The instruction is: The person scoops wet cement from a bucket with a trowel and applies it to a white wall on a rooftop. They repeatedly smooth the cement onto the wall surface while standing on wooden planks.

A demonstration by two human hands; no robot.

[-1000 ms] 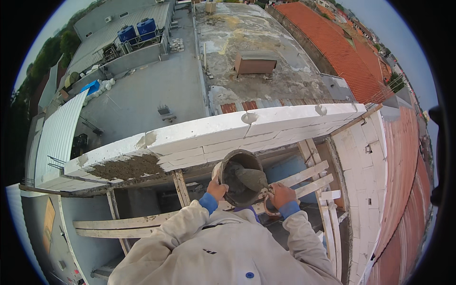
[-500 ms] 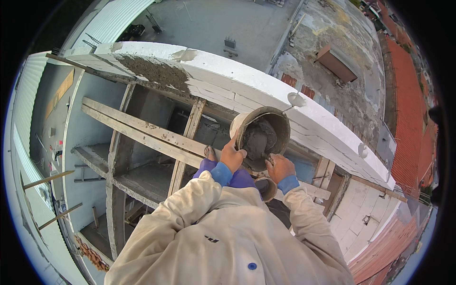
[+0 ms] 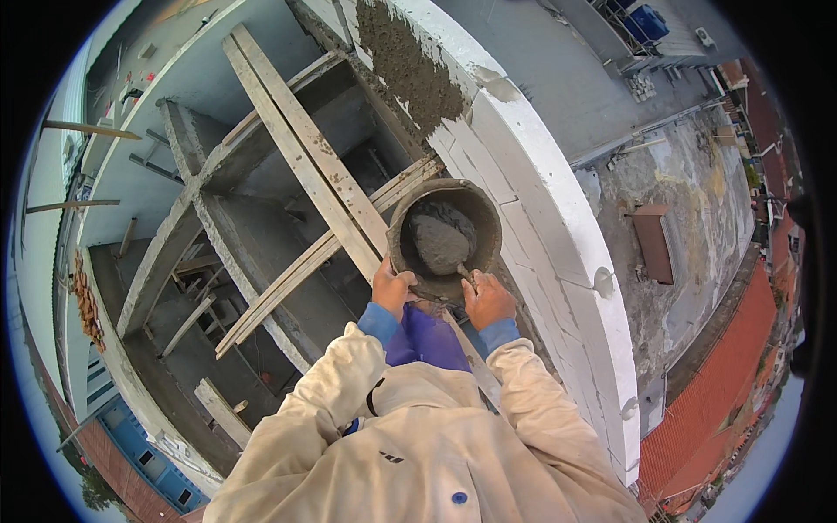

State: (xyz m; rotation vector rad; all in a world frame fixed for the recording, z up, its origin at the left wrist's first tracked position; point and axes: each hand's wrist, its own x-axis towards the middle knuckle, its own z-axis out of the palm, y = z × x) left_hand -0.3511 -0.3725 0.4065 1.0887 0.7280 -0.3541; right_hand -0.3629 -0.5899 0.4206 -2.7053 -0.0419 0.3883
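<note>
My left hand grips the near-left rim of a round mortar bucket, fingers closed on its edge. Grey wet mortar shows inside, with a rounded heap towards the near side. Closed at the bucket's near-right edge, my right hand holds a trowel. Only a short piece of the trowel shows; its blade seems covered by mortar, and the handle is hidden in my fist. Just right of the bucket rises a curved white block wall, with a rough patch of grey mortar on its inner face.
Two long wooden planks run from beside the bucket to the far left. Crossing boards lie over deep openings between concrete beams. Beyond the wall are a lower concrete surface and red tiled roofs.
My view and body have turned left, so the wall and planks now run more steeply. The bucket has come with me, and the mortar heap on the trowel stands rounder. Both hands keep their grips.
</note>
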